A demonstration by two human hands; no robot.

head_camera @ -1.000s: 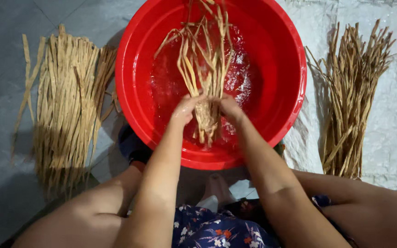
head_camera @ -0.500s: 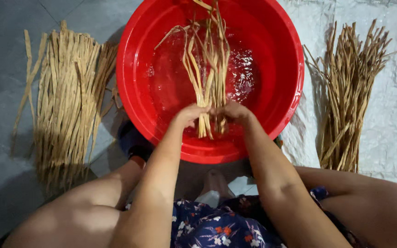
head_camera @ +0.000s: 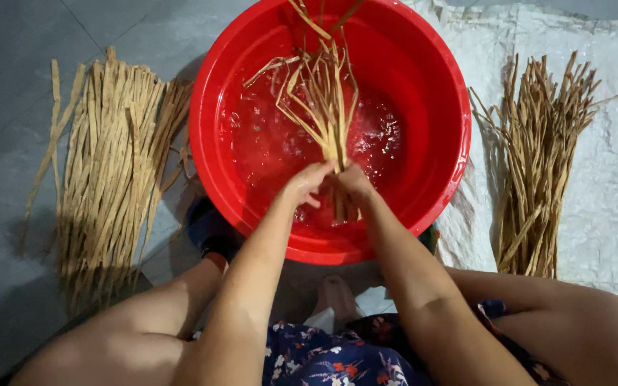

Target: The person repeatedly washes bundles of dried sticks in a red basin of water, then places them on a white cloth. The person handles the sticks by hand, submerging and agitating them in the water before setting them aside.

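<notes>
A: Both hands are down in the red basin (head_camera: 443, 86) now. The left hand (head_camera: 307, 184) and the right hand (head_camera: 352, 180) meet at the near end of the bundle of strips (head_camera: 323, 100), fingers closed tight around it.

B: And compared with a second ago? The grip sat lower then, nearer the basin's near rim, with the strip ends poking out below the hands.

A: Right, the hands have come up toward the middle, and the bundle stands a bit more gathered, its far ends fanning up over the far rim. The water (head_camera: 266, 136) is stirred up, with bubbles and splashes to the right of the bundle.

B: So I'd judge the bundle is being worked in the water, not lifted clear: its lower part is wet and in the basin.

A: Agreed. On the left, a pale pile of flat strips (head_camera: 105, 164) lies on the grey floor (head_camera: 8, 64), just beside the basin.

B: On the right, a darker pile of strips (head_camera: 538, 157) rests on a white plastic sheet (head_camera: 609, 200), near the basin but not touching it.

A: Any packages, labels or signs?

B: None that I can see. The sheet is crinkled and plain white.

A: The person's knees frame the bottom, with a dark floral cloth (head_camera: 323, 357) between them.
</notes>
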